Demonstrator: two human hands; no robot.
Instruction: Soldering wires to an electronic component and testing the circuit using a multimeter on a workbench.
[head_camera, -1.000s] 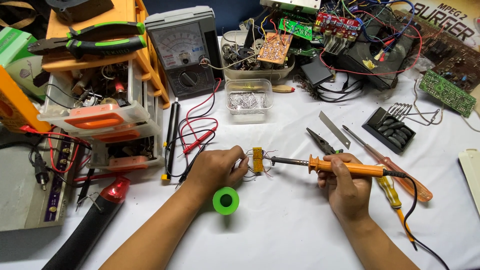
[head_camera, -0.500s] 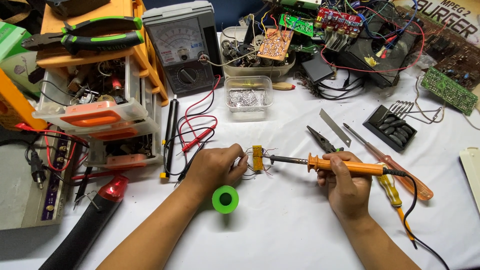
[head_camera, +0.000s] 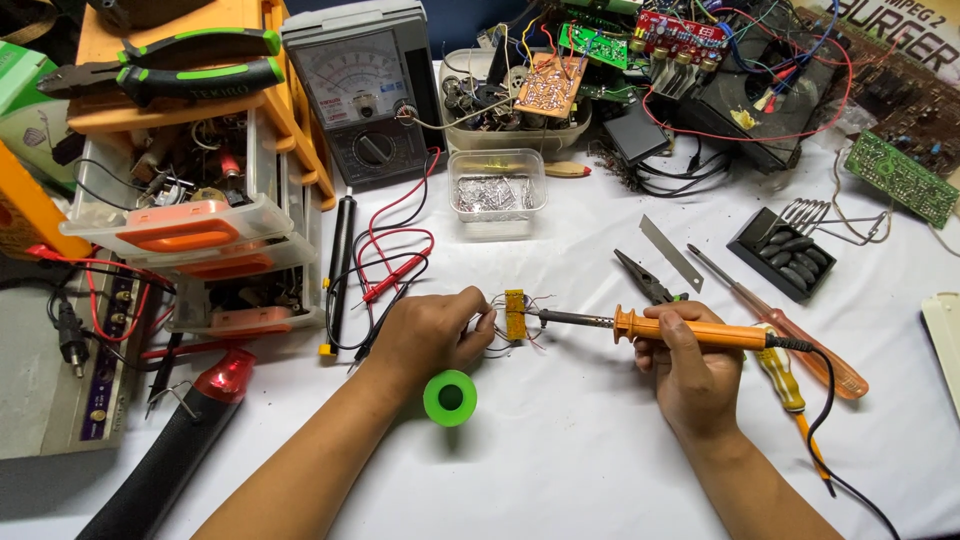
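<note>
No movement is seen since earlier: left hand (head_camera: 432, 335) fingers are pinched on the small board (head_camera: 515, 314); right hand (head_camera: 690, 375) fingers are clamped on the soldering iron (head_camera: 680, 328), tip touching the board.

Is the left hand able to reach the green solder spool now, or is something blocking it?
Probably yes. The green solder spool lies right beside the left hand, nothing between them, but that hand holds the small yellow component.

A cluttered workbench under a white cloth (head_camera: 560, 460), evenly lit.
</note>
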